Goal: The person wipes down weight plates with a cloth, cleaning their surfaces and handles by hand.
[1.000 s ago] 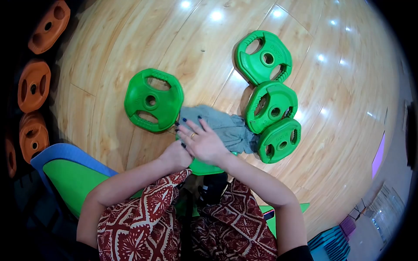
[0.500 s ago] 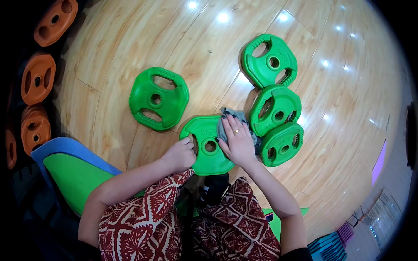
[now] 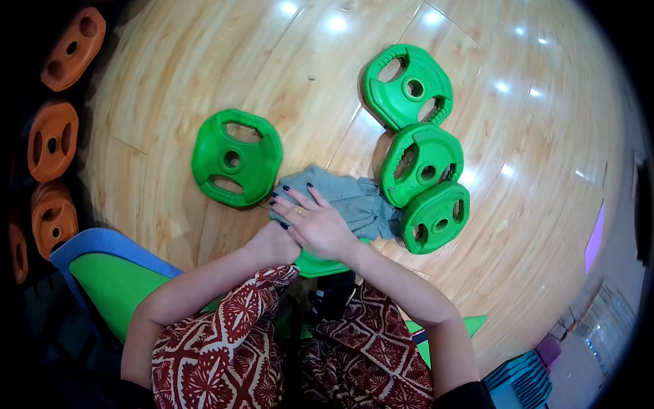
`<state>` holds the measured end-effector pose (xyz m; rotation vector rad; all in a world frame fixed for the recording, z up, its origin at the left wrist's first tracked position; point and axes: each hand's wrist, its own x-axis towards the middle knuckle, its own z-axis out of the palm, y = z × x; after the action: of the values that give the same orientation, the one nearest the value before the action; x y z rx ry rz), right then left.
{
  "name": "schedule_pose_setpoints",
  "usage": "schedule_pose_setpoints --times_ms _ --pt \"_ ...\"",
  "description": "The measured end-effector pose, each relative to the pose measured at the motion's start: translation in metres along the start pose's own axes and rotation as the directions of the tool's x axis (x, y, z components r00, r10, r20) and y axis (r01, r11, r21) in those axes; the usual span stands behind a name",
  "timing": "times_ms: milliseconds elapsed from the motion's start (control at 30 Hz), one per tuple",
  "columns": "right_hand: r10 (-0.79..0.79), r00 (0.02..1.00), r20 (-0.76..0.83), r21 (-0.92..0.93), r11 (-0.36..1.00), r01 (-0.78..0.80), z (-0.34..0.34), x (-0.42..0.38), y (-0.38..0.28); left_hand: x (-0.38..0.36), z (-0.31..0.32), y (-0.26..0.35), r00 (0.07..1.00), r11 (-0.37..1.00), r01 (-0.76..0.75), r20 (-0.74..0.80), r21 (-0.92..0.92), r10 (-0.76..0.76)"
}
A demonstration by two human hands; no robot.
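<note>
A grey-blue cloth (image 3: 344,198) covers most of a green weight plate (image 3: 317,266), whose lower edge shows close to my lap. My right hand (image 3: 317,228) lies on the cloth with fingers spread, a ring on one of them. At the plate's left side, my left hand (image 3: 274,244) is curled around the edge, its fingertips partly hidden by my right hand. Another green plate (image 3: 208,160) lies flat to the left. On the right, three green plates touch or overlap in a row: upper (image 3: 395,99), middle (image 3: 446,146) and lower (image 3: 426,211).
Orange plates (image 3: 41,129) stand on a dark rack at the far left. A blue and green seat-like object (image 3: 112,279) is beside my left arm. Teal stacked items (image 3: 521,382) and a purple one (image 3: 547,350) sit at the lower right on the wooden floor (image 3: 538,225).
My right hand has slid left across the plate, close to my left hand. The cloth has moved with it, spread out wider, and now hides the plate's centre hole.
</note>
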<state>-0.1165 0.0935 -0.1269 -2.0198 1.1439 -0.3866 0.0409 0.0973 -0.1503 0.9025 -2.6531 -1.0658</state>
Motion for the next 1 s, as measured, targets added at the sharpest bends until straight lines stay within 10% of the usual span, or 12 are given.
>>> schedule_pose_setpoints --times_ms 133,200,233,667,833,1000 --pt "0.014 0.998 0.056 -0.01 1.0 -0.014 -0.014 -0.006 0.005 0.002 -0.02 0.01 0.956 0.965 0.245 0.186 -0.091 -0.225" --pt "0.076 0.995 0.065 -0.082 0.994 -0.071 -0.018 -0.012 0.009 0.014 -0.044 0.015 0.787 0.956 -0.227 0.613 0.186 0.068" --pt "0.145 0.987 0.067 -0.151 0.979 -0.134 -0.019 -0.016 0.011 0.015 -0.044 0.016 0.718 0.956 -0.211 0.696 0.205 0.009" --pt "0.36 0.929 -0.081 -0.06 0.929 -0.365 -0.029 -0.068 0.034 0.009 -0.043 0.012 0.796 0.93 -0.283 0.599 0.236 0.091" --pt "0.241 0.963 -0.117 0.252 0.945 -0.206 -0.031 -0.038 0.014 0.013 -0.047 0.01 0.79 0.957 -0.248 0.603 0.15 0.11" --pt "0.062 0.996 -0.063 0.044 0.997 -0.059 0.002 -0.017 0.0 -0.007 -0.011 -0.005 0.952 0.999 -0.05 0.302 0.017 0.042"
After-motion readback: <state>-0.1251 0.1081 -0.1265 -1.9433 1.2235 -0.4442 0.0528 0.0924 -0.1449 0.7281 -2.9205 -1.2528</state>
